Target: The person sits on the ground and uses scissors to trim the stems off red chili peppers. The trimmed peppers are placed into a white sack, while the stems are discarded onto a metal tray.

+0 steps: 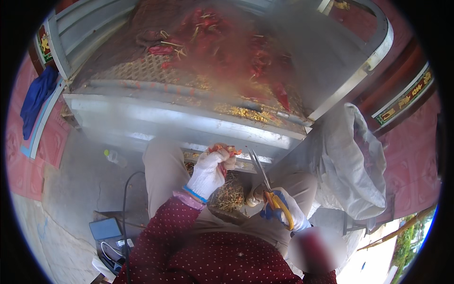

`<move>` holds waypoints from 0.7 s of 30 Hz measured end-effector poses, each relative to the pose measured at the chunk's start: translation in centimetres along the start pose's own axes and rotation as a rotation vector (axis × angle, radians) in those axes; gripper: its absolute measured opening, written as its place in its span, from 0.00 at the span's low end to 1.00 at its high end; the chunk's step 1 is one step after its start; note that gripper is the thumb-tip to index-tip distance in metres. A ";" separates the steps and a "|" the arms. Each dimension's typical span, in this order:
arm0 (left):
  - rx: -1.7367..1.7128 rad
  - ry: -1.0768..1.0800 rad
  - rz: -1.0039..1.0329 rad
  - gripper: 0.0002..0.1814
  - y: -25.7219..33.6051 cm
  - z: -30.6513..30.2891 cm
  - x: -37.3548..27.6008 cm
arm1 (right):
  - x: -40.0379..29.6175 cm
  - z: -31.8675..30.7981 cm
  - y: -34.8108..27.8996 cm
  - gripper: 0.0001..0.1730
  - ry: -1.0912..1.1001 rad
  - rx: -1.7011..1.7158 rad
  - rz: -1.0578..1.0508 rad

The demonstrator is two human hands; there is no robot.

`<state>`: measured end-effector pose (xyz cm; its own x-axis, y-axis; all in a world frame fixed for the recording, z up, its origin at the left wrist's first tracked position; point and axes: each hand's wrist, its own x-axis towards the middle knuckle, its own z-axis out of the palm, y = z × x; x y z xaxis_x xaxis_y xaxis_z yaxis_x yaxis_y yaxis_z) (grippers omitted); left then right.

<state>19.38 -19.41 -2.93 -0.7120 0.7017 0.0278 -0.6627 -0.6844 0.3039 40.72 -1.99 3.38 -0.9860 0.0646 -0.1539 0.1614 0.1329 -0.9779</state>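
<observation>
My left hand [212, 165], in a white knit glove, is closed around dried red chili peppers [230, 150] just in front of the truck bed's metal edge. My right hand [285, 209], in a white and blue glove, holds scissors [273, 198] with yellow-orange handles. Their blades point up and away from me, slightly parted, to the right of the peppers. Beyond both hands, a heap of dried red chilies [220, 53] lies on the metal bed, with pale yellow seeds [244, 113] along its near edge. Haze on the view blurs part of the heap.
A white woven sack [349, 170] stands open at the right. Stem cuttings [228, 195] lie in a container between my legs. A bottle with a green cap [115, 158] is on the floor at the left. A dark cable [125, 206] runs near a tablet-like device [105, 229] at the lower left.
</observation>
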 end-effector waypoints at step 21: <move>0.112 -0.035 -0.096 0.09 0.1 1.5 -1.2 | 3.6 0.0 -7.2 0.53 0.147 -1.476 -0.290</move>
<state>20.55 -19.99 -1.50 -0.6367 0.7707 0.0260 -0.6961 -0.5889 0.4106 36.04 -2.71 9.88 -0.9917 -0.0539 0.1165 -0.0475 0.9972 0.0574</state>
